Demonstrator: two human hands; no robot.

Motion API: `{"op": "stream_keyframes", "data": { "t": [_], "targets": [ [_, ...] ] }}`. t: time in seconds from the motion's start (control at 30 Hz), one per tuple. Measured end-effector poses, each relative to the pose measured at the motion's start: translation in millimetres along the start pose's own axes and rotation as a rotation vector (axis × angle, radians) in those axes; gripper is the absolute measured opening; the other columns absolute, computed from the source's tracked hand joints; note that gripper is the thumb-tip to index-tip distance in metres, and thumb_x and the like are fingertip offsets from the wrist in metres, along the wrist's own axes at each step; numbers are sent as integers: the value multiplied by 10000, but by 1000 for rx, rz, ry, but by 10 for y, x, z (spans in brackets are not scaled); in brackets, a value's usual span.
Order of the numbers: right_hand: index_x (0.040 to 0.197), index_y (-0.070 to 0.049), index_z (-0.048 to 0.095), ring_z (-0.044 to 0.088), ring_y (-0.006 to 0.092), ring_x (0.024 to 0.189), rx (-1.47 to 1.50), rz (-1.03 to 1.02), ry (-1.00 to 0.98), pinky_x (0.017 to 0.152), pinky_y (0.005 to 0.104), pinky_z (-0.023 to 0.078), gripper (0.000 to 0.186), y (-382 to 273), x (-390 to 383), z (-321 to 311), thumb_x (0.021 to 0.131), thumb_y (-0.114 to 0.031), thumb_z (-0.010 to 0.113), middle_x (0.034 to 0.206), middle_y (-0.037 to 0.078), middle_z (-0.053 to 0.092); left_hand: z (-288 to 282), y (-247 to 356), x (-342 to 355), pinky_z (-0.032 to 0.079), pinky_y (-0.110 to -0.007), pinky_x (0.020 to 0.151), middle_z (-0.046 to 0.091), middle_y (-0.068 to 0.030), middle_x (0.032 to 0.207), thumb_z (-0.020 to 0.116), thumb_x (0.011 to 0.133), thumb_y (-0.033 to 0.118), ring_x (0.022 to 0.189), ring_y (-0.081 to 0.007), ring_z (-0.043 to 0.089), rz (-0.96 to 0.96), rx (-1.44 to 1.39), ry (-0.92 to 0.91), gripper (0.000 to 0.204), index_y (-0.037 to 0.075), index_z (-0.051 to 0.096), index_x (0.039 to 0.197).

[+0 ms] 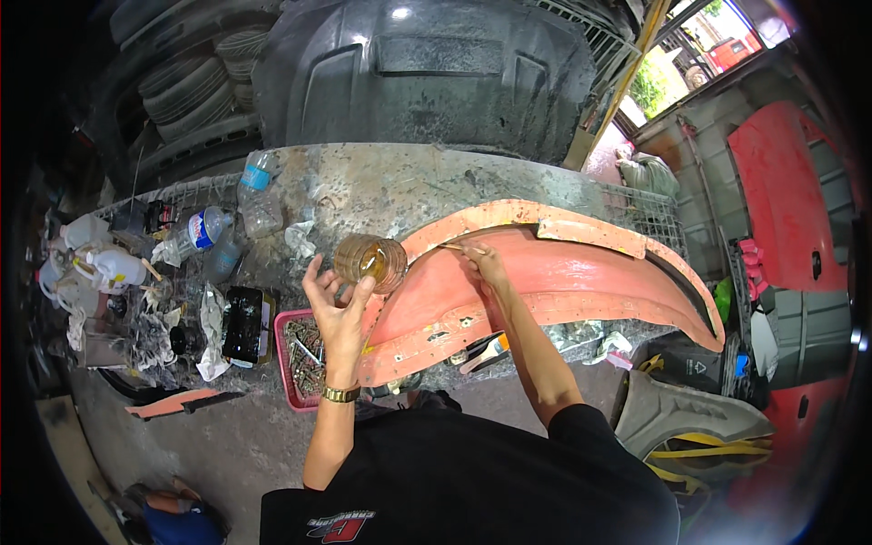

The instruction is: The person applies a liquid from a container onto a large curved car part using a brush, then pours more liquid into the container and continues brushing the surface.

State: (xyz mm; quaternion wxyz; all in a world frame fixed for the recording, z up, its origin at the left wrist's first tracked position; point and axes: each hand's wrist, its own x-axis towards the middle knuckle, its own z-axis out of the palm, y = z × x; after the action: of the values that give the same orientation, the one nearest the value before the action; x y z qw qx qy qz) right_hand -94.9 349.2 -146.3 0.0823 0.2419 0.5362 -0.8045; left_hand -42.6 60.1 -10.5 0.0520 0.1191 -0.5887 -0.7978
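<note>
A curved salmon-pink car fender [545,272] lies across the worktable, its arched flange on the far side. My left hand [341,309] wears a gold watch and grips a clear tub [371,262] with amber liquid in the bottom. The tub is held beside the fender's left end. Over the fender, my right hand [486,265] pinches a thin light-brown stick [451,246], perhaps a small brush. Its tip points left and meets the inner edge of the arched flange; whether it has bristles is too small to tell.
A pink basket [283,372] of screws and bolts sits at the table's near edge, beside a black container [245,325]. Plastic bottles [261,195] and crumpled paper crowd the left side. A dark car hood [427,82] stands behind; a person [177,518] is low at lower left.
</note>
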Motion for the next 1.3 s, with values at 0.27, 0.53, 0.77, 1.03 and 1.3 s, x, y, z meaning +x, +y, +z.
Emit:
{"op": "stream_keyframes", "data": {
  "t": [0.27, 0.53, 0.77, 1.03, 1.3],
  "targets": [
    [1060, -20, 563, 378, 36, 462, -62, 1, 64, 346, 173, 248, 177, 16, 104, -154, 888, -60, 572, 640, -19, 488, 9, 38, -53, 435, -342, 913, 351, -114, 1179, 763, 759, 133, 1104, -216, 452, 6, 48, 5, 809, 77, 245, 1377],
    [1096, -13, 530, 381, 46, 468, 43, 6, 46, 350, 171, 258, 213, 103, 255, -374, 887, -39, 560, 667, 10, 503, -20, 36, -90, 425, -348, 929, 348, -121, 1190, 762, 760, 131, 1117, -218, 444, 2, 30, 14, 813, 78, 238, 1380],
    [1109, -14, 535, 396, 43, 479, -52, -1, 190, 350, 172, 260, 227, 3, 197, -342, 888, -59, 565, 737, 25, 542, -82, 21, -99, 411, -356, 941, 342, -131, 1215, 766, 756, 138, 1122, -223, 441, 2, 48, 17, 822, 79, 237, 1383],
    [1044, -21, 585, 411, 28, 481, -115, -55, 347, 339, 162, 247, 178, -141, -20, -536, 883, -96, 590, 779, 26, 570, -10, 31, -97, 410, -358, 940, 341, -144, 1217, 779, 747, 166, 1120, -234, 441, 10, -5, -34, 839, 79, 238, 1382],
    [1102, -8, 579, 344, 20, 445, 37, -111, 243, 340, 162, 232, 246, -475, -751, -433, 880, -110, 603, 819, 2, 569, 31, 99, -105, 407, -361, 938, 352, -142, 1209, 789, 736, 199, 1120, -231, 436, 6, -15, -38, 854, 78, 242, 1381]
  ]
}}
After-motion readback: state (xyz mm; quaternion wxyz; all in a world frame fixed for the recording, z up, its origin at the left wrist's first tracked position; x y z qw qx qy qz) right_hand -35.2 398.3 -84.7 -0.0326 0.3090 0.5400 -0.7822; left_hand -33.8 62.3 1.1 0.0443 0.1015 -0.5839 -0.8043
